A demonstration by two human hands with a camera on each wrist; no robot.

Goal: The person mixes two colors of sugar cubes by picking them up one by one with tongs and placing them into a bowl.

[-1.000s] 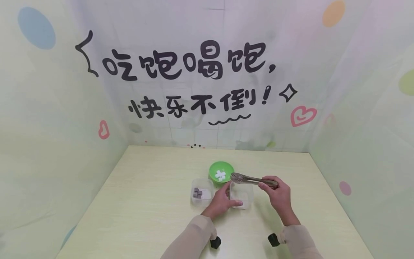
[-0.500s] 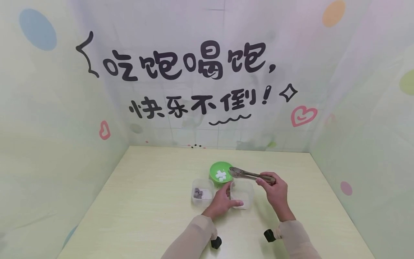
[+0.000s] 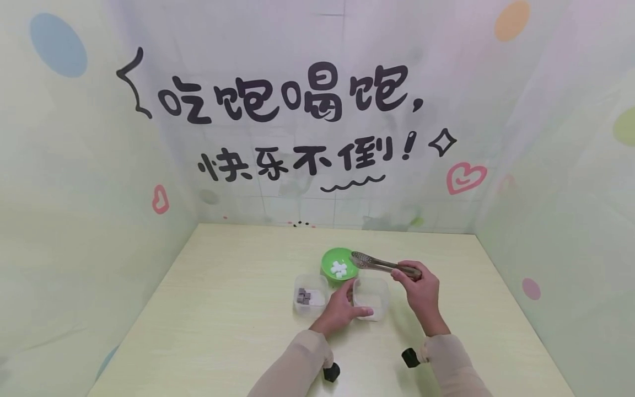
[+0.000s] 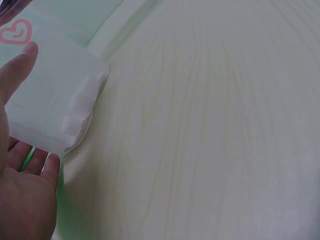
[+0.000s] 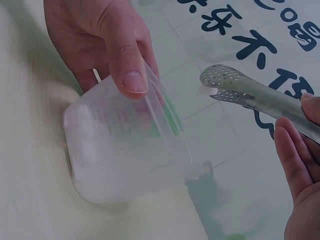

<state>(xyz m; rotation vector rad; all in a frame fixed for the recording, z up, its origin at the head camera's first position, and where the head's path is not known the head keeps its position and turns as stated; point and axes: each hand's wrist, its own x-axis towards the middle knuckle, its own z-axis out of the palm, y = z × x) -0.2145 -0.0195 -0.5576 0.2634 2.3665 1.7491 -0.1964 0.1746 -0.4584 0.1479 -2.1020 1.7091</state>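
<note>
My left hand (image 3: 342, 309) grips a clear plastic container (image 3: 374, 295) by its left side, thumb in front and fingers behind. White pieces (image 4: 80, 105) show through that container's wall in the left wrist view. My right hand (image 3: 423, 295) holds metal tongs (image 3: 382, 266), their perforated tips above the right rim of the green bowl (image 3: 328, 271). In the right wrist view a small white piece (image 5: 207, 91) sits between the tong tips. Several white cubes (image 3: 339, 269) lie in the bowl.
Left of my left hand stands a second clear container (image 3: 319, 309) with several grey-brown cubes (image 3: 303, 296) inside. All of it rests on a pale wooden table (image 3: 223, 309), enclosed by printed cloth walls (image 3: 555, 220).
My right hand and the tongs have shifted left and slightly up, toward the back of the table. The left hand and the container it grips look unchanged.
</note>
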